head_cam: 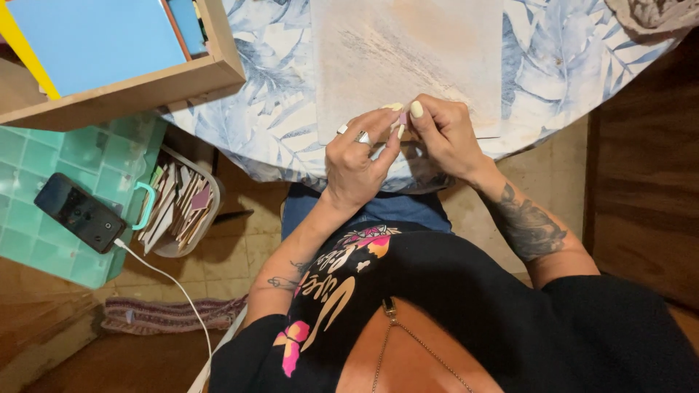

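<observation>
Both hands' fingers, left hand (354, 164), right hand (444, 138), pinching small pinkish piece (403, 118), possibly tile, over pale board (408, 51).

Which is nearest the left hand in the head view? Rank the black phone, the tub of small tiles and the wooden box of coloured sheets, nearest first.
From the left hand:
1. Tub of small tiles, below the table edge, to the left.
2. Wooden box of coloured sheets, on the table, upper left.
3. Black phone, far left on the green tiled surface, with a white cable plugged in.
</observation>
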